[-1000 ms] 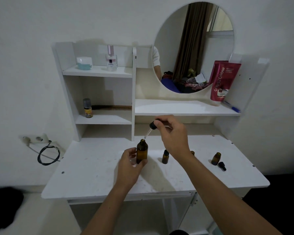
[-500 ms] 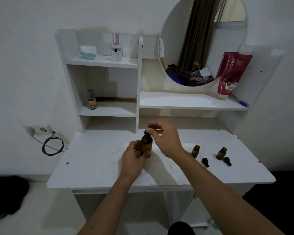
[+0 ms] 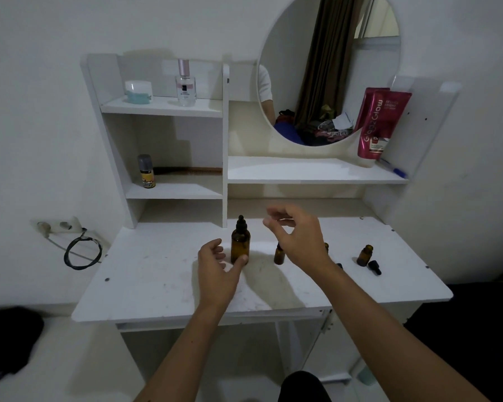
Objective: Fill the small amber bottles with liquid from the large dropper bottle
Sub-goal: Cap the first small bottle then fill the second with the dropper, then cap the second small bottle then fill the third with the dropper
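1. The white counter (image 3: 157, 285) carries a shelf unit at its back, with a round mirror (image 3: 328, 68) set into the upper right of it.
2. A red tube (image 3: 375, 123) leans upright at the right end of the long shelf under the mirror, and a blue pen (image 3: 394, 169) lies just beside its foot.
3. The right hand (image 3: 299, 236) hangs in the air above the counter, right of the large bottle; its grip is loosely spread, the fingers bent and holding nothing.
4. The left hand (image 3: 218, 265) sits low by the large bottle, grip relaxed and spread, the thumb tip touching the foot of the bottle and the fingers standing off on its left.
5. The large dropper bottle (image 3: 240, 242) stands upright near the middle of the counter, its black dropper cap seated on top.
6. On the top left shelf stand a clear perfume bottle (image 3: 185, 85) and a pale jar (image 3: 138, 92); on the shelf below, a small grey-capped can (image 3: 146, 172).
7. One small amber bottle (image 3: 279, 254) stands just right of the large one, partly behind the right hand.
8. Another small amber bottle (image 3: 364, 255) stands open well to the right, with a black cap (image 3: 374, 267) lying beside it.
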### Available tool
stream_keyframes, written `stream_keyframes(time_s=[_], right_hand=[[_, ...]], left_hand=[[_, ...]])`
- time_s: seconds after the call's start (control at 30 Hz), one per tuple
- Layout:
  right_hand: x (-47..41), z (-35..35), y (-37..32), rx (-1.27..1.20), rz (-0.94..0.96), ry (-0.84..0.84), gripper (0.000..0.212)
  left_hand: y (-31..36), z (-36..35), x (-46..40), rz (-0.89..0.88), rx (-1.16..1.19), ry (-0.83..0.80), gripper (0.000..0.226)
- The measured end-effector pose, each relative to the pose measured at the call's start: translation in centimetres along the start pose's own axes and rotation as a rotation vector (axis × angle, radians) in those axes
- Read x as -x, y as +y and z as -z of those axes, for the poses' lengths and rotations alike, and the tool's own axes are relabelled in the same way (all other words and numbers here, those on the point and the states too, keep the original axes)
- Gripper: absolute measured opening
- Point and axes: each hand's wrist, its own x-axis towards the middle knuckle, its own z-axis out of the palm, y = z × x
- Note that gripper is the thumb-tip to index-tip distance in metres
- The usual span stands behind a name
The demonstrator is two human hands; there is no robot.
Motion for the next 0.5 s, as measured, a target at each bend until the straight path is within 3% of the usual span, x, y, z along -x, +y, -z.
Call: stream_keyframes(time_s=[0.1, 0.2, 0.5], right_hand=[[1.1, 2.5, 1.1, 0.034, -0.006, 0.033, 0.026], [2.4, 5.2, 2.7, 0.046, -0.060, 0.093, 0.022], [7.7, 9.5, 9.7, 0.149, -0.352, 0.190, 0.015]], left_hand=[[0.3, -1.0, 1.8, -0.008, 0.056, 0.091, 0.068], [0.6, -2.3, 3.5, -0.047, 0.091, 0.083, 0.061], [3.0, -8.5, 6.2, -0.125, 0.063, -0.216, 0.043]])
